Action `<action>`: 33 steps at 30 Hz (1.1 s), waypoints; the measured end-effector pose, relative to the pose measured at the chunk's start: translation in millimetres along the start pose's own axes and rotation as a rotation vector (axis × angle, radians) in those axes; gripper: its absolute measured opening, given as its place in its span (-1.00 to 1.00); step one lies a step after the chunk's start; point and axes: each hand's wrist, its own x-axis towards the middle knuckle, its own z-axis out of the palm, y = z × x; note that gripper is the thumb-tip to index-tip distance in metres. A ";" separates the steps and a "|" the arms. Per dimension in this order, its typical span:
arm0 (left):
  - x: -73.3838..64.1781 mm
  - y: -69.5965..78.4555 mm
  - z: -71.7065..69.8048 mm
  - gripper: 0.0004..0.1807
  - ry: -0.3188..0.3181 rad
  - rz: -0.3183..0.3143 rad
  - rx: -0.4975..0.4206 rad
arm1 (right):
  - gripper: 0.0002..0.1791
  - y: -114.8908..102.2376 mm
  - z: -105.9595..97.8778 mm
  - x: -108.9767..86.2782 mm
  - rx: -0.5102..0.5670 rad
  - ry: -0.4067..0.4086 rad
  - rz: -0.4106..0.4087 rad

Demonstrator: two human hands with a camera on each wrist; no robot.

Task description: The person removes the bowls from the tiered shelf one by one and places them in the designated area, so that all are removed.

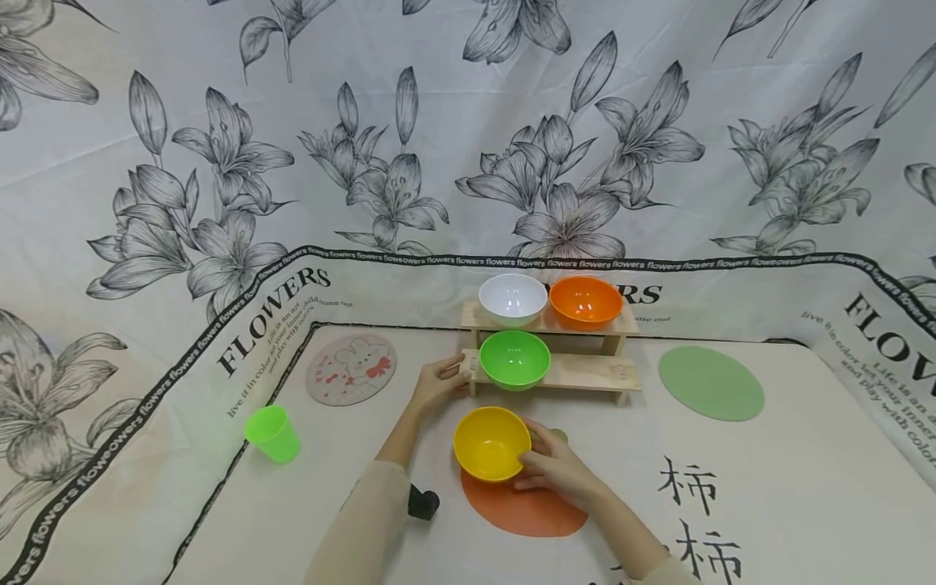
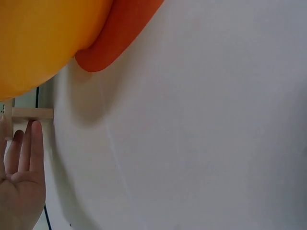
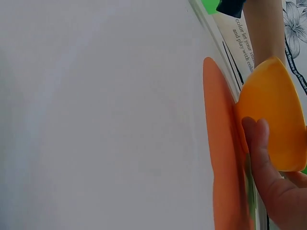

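Note:
My right hand (image 1: 552,463) grips a yellow bowl (image 1: 491,439) by its right side, with the thumb near the rim and fingers around the outer wall. The bowl is over the far-left part of an orange mat (image 1: 522,508); whether it touches the mat I cannot tell. At the left end of a two-step wooden rack (image 1: 585,371), my left hand (image 1: 437,382) holds the lower board, thumb above and fingers against the leg in the left wrist view. A green bowl (image 1: 515,360) sits on the lower step. White (image 1: 513,300) and orange (image 1: 585,303) bowls share the upper step.
A green cup (image 1: 273,434) stands at the left. Behind it lies a round pink rabbit mat (image 1: 352,370). To the rack's right is a round green mat (image 1: 711,383). Flower-printed cloth (image 1: 395,187) hangs behind, and black characters (image 1: 687,485) mark the tabletop at right.

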 end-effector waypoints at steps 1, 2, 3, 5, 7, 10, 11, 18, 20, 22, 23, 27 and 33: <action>0.5 -1.3 0.0 -0.47 0.007 -0.004 -0.003 | -0.20 0.3 1.3 0.7 0.011 -0.003 0.004; 0.8 -2.1 0.0 -0.47 0.016 -0.009 0.000 | -0.20 0.7 2.5 1.4 0.017 -0.008 0.006; 0.9 -2.4 -0.1 -0.47 0.019 -0.008 0.004 | -0.21 1.1 3.6 2.0 0.021 -0.010 0.006; 0.8 -2.7 0.1 -0.47 0.020 -0.005 0.005 | -0.22 1.6 5.6 2.8 0.026 -0.014 0.004; 0.6 -2.6 0.3 -0.48 0.022 -0.007 0.005 | -0.23 2.1 7.1 3.4 0.031 -0.019 0.005; 0.5 -3.1 -0.1 -0.48 0.019 -0.001 0.008 | -0.23 2.5 8.7 4.1 0.037 -0.034 0.002; 0.5 -3.3 -0.1 -0.48 0.021 -0.003 0.007 | -0.22 3.0 8.9 4.4 0.040 -0.041 0.002; 2.0 -5.5 -0.4 -0.47 0.017 -0.011 -0.010 | -0.18 4.1 9.5 3.3 0.035 -0.086 -0.004; 2.1 -5.6 -0.2 -0.47 0.015 -0.011 -0.013 | -0.18 3.4 8.0 2.3 -0.011 -0.082 -0.005; 2.2 -5.1 0.0 -0.46 0.010 -0.014 -0.017 | -0.20 1.0 5.6 1.3 -0.087 -0.047 -0.019; 2.0 -4.6 -0.2 -0.46 0.005 -0.014 -0.023 | -0.22 -0.9 3.9 1.0 -0.140 -0.010 -0.034; -2.5 4.8 -0.3 -0.46 -0.031 -0.009 -0.021 | -0.35 -12.3 -5.4 1.4 -0.285 0.247 -0.103; -8.0 12.8 1.7 -0.46 -0.021 -0.003 0.003 | -0.47 -31.7 -28.0 6.4 -0.315 0.546 -0.178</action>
